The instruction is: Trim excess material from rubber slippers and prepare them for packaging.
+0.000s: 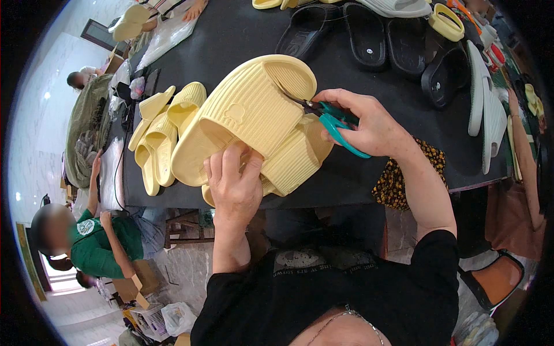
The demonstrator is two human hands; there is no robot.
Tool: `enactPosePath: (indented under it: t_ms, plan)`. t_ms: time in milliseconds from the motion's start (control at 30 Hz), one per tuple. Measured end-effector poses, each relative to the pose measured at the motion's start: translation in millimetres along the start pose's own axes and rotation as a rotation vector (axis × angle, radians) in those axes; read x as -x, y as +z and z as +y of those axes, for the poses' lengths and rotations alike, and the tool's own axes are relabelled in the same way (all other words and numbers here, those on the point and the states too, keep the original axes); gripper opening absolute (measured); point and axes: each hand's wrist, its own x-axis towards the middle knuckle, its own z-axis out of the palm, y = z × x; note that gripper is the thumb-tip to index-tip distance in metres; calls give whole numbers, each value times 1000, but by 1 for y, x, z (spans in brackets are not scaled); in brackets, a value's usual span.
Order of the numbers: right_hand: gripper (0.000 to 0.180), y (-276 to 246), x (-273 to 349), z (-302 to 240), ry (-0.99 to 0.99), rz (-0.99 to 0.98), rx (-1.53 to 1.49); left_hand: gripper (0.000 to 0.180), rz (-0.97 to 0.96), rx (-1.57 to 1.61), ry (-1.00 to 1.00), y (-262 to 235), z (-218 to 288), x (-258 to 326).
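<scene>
Left hand (pixel 234 181): gripping ribbed pale-yellow foam-like slide sandal (pixel 193 155) | Right hand (pixel 372 124): holding teal-handled scissors (pixel 330 123), blades at strap (pixel 248 118) edge | Step: apparently trimming | Next: likely wants steady sandal

The left hand (pixel 235 183) grips a yellow slipper (pixel 242 118) over a dark table (pixel 225 34). The right hand (pixel 369 124) holds green-handled scissors (pixel 340 135) against it. Black slippers (pixel 366 37) lie beyond.

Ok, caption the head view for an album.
Left hand grips yellow slide sandal, right hand teal-handled scissors near its strap.
</scene>
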Motion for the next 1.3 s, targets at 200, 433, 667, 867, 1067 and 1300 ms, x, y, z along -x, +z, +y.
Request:
enactPosePath:
  t_ms: [200,433,667,867,1067,1300]
  plan:
    - [46,0,0,3,-72,26,6,22,-7,-3,16,0,1,-2]
    - [43,1,1,1,-87,107,16,24,6,16,4,1,1,0]
    - [42,-2,-1,-3,-9,145,38,36,50,148,-80,8,0,11]
    - [44,2,-2,7,-23,178,69,36,17,306,-208,15,6,20]
    - [43,2,-2,13,61,201,61,34,-15,379,-267,21,14,22]
    - [46,7,-3,13,85,220,39,34,-76,301,-320,27,13,25]
